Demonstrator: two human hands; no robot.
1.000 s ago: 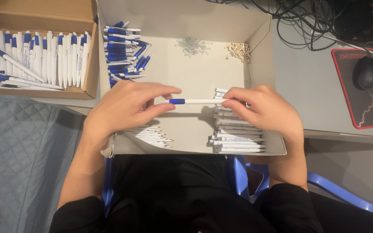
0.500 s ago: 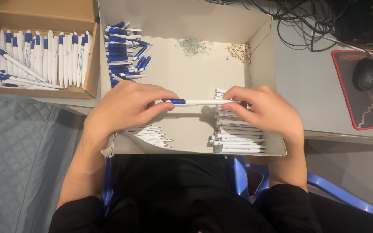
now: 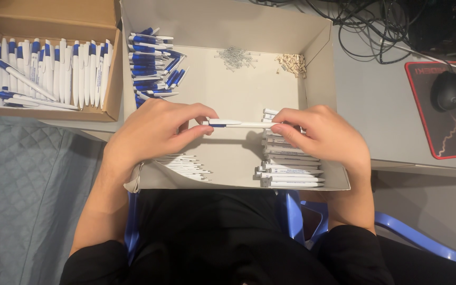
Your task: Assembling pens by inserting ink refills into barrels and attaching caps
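Both hands are up over the middle of the frame, wrists bent inward, forearms coming from the bottom edge in black sleeves. The left hand (image 3: 157, 132) has its thumb and fingertips pinched shut on the blue end of a white pen (image 3: 241, 124); the right hand (image 3: 323, 134) pinches the white end, fingers curled under. The pen lies level between them, held just above the open white box (image 3: 317, 47). Under the right hand, a stack of white pen barrels (image 3: 291, 169) fills the lower right of the box; under the left wrist lies a smaller pile of thin white parts (image 3: 186, 164), possibly refills, hard to tell at this size. At the box's upper left sit blue-and-white pen parts (image 3: 151, 66); along its far wall, a small cluster of metal springs (image 3: 233, 55) and a heap of tiny tan pieces (image 3: 292, 63). Upper left of the frame, a brown cardboard box (image 3: 54, 16) holds rows of finished pens (image 3: 43, 74). Far right on the table (image 3: 376, 100), a black mouse (image 3: 448, 89) on a red-edged pad (image 3: 449, 137).
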